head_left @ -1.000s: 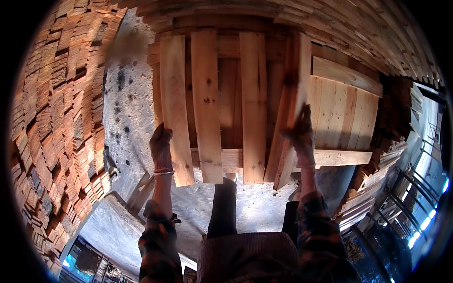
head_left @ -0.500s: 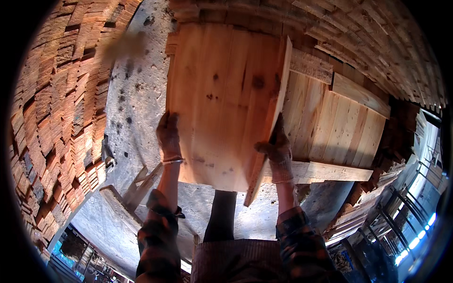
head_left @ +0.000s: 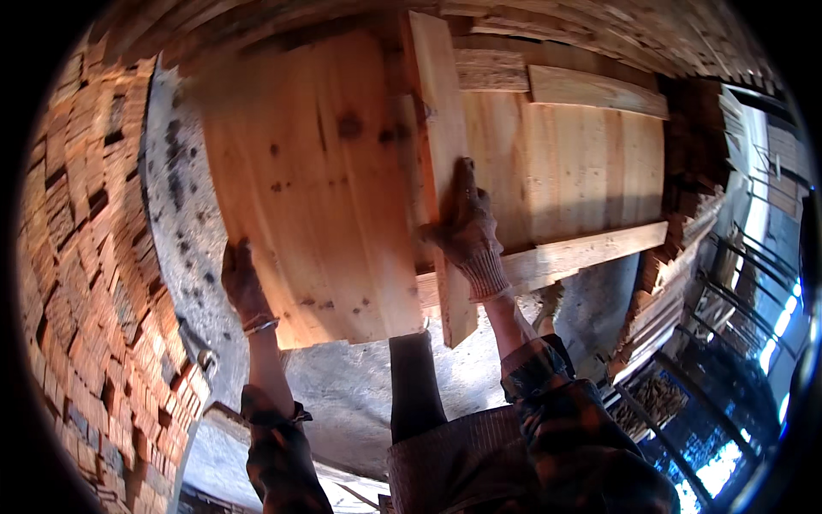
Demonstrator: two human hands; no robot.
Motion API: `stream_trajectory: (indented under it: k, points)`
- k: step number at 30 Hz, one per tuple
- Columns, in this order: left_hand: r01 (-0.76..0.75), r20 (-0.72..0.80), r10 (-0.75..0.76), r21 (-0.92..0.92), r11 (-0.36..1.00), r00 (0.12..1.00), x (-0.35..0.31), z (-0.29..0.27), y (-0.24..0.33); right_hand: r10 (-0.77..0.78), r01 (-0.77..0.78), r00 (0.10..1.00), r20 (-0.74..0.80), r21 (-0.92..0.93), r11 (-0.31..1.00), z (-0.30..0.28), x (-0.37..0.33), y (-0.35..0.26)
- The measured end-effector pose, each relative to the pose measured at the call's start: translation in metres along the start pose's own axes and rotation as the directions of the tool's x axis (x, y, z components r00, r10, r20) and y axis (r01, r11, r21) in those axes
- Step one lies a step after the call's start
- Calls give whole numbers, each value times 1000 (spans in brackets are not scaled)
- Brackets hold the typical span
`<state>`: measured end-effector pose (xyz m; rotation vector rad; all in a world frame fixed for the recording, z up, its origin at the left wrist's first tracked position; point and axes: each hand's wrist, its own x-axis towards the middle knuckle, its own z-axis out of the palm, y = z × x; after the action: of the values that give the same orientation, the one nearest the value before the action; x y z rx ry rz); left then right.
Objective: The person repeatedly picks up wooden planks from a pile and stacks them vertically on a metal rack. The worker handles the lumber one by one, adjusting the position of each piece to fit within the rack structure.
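A row of reddish, knotty wooden boards [head_left: 317, 197] lies side by side in front of me. My left hand [head_left: 247, 287], gloved, is closed at the near part of the row's left edge; its fingertips are partly hidden. My gloved right hand [head_left: 471, 244] grips a single wooden board [head_left: 441, 111] at the row's right side, thumb to the left and index finger stretched along its face. This board is tilted, its broad face toward me, its near end sticking out past the hand.
Paler boards [head_left: 591, 163] lie at the right, with a wooden strip [head_left: 591, 247] along their near edge and short pieces along the far one. Stacked wood [head_left: 94, 257] rises at the left, more planks [head_left: 599, 34] at the back. Grey, dark-spotted concrete [head_left: 184, 206] shows between.
The row and both hands have shifted left in the view. The board in my right hand has turned from edge-on to show its broad face.
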<state>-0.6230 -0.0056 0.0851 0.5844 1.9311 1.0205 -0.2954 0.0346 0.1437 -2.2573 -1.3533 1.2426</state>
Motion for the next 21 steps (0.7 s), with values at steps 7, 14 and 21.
stream_trajectory:
  k: [7, 14, 21]
  points:
    - [13, -38, -14, -19, 1000, 999, -7, 19, 15, -141, 129, 981, -132, -95, 987, 22, 21, 28]
    - [81, -37, -80, 18, 997, 996, -8, -2, 10, 74, -104, 990, 116, 281, 954, 25, 22, 21]
    - [-358, 135, 332, 384, 851, 934, 49, -39, -75, -342, 374, 917, -207, 148, 915, 33, 16, 47]
